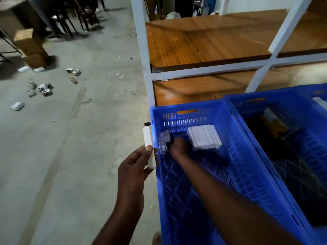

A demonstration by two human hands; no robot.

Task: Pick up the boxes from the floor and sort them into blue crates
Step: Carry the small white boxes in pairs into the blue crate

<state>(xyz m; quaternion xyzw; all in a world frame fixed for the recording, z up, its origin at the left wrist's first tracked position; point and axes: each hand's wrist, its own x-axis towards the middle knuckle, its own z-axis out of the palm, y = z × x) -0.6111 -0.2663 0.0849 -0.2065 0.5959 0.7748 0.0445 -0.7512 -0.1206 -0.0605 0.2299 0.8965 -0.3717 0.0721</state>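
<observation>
while roughly ten small white and grey cardboard boxes (pixel 45 89) are lying scattered over the grey concrete floor (pixel 88 156) at the left, well apart from the crates, the sorting step is going on at the right. the left hand (pixel 136 163) is hovering just outside the left rim of the nearest blue slotted plastic crate (pixel 187 119), pinching one slim white rectangular box (pixel 148 144) upright between thumb and fingers. inside that crate, the right hand (pixel 177 146) is reaching down beside the left wall, its fingers curling next to a short row of grey patterned boxes (pixel 163 141), two or perhaps three; whether it is gripping one or only nudging them i cannot tell. further right, near the crate's far wall, about seven white boxes (pixel 204 137) are standing on edge in one tight row, touching each other. a second blue crate (pixel 247 103) is holding dark and yellow items too dim to count, and a third blue crate (pixel 311 89) is showing at the right edge, making three crates.

by my reading, the person is placing boxes by kind. the next move is calling for the right hand to come free and for the slim white box to be passed over the rim and stood edge-on against the white row. much of the pick-up is not yet done.
</observation>
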